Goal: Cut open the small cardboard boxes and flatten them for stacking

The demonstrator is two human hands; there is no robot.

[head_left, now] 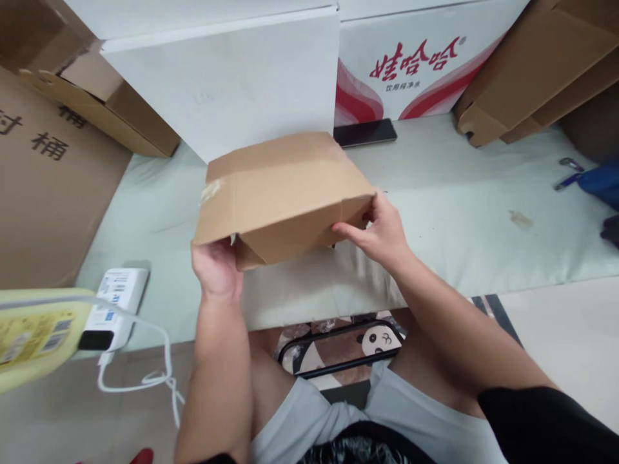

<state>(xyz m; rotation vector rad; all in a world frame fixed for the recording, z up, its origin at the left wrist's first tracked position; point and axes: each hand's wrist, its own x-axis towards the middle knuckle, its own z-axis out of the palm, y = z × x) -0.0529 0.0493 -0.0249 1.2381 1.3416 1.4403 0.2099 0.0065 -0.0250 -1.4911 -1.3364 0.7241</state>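
Note:
A brown cardboard box (290, 177), partly folded, is held tilted above the pale green cloth surface, with its folded flaps facing me. My left hand (218, 265) grips its left end from below; the fingers are mostly hidden under the cardboard. At the right front corner my right hand (377, 229) holds the box, thumb on the near flap and fingers behind the edge. A strip of torn tape (211, 191) shows on the left side of the cardboard.
Behind stand a white box (232, 84) and a red-and-white printed carton (406, 71), with a black phone (366, 133) before them. Large cardboard boxes flank both sides. At left are a white power bank (118, 299) with a cable and a yellow object (41, 338).

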